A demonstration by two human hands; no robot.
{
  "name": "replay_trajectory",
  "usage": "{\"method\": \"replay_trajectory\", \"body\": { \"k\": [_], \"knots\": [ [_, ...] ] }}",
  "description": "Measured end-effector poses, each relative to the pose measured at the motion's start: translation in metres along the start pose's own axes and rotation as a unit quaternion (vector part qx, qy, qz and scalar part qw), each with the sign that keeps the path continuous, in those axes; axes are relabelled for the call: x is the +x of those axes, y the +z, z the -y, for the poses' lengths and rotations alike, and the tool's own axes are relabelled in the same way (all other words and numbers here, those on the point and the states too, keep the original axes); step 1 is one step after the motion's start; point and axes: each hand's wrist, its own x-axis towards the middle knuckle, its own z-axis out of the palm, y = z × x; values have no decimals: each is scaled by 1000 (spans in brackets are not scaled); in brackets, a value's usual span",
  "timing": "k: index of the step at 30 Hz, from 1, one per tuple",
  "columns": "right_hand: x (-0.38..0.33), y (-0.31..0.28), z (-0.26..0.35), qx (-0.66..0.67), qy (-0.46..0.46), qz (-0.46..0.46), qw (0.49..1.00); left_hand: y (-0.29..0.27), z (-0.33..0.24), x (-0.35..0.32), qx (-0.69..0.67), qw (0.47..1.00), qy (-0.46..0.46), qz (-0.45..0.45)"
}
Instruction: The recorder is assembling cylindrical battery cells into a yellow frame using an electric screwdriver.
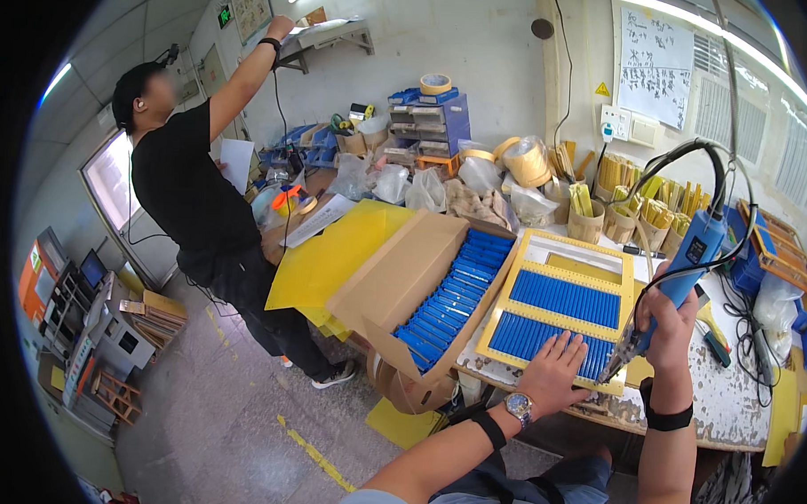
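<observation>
My right hand (pixel 667 328) is wrapped around a blue hand-held power tool (pixel 699 249) that hangs from a cable above the bench. Its metal nose points down at the near right corner of a yellow frame (pixel 498 331). Inside the frame lie two rows of narrow blue parts (pixel 566 298), packed side by side. My left hand (pixel 555 373) rests palm down on the near row, fingers stretched out, holding nothing. Left of the frame, an open cardboard box (pixel 394 278) contains several stacked blue parts (pixel 455 294).
Yellow sheets (pixel 332 258) lie left of the box. Cups of yellow strips (pixel 586 225), tape rolls (pixel 527 163) and plastic bags line the wall. A green-handled brush (pixel 716 343) and black cable lie at right. Another person (pixel 202 174) stands at left, one arm raised to a shelf.
</observation>
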Motion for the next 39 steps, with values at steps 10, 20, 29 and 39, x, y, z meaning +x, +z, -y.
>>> {"method": "replay_trajectory", "body": {
  "k": [10, 20, 29, 39],
  "knots": [
    [29, 6, 17, -30, -9, -18, 999, -2, -7, 5, 9, 1000, -21, 12],
    [22, -3, 15, -73, -16, -27, 997, 2, -8, -4, 3, 999, -31, 15],
    [14, -10, 4, -18, 9, -37, 999, -3, -8, 9, -51, 998, -9, -47],
    [15, -7, 13, -6, 47, -3, 999, 6, -11, 13, 29, 999, -7, -16]
  ]
}}
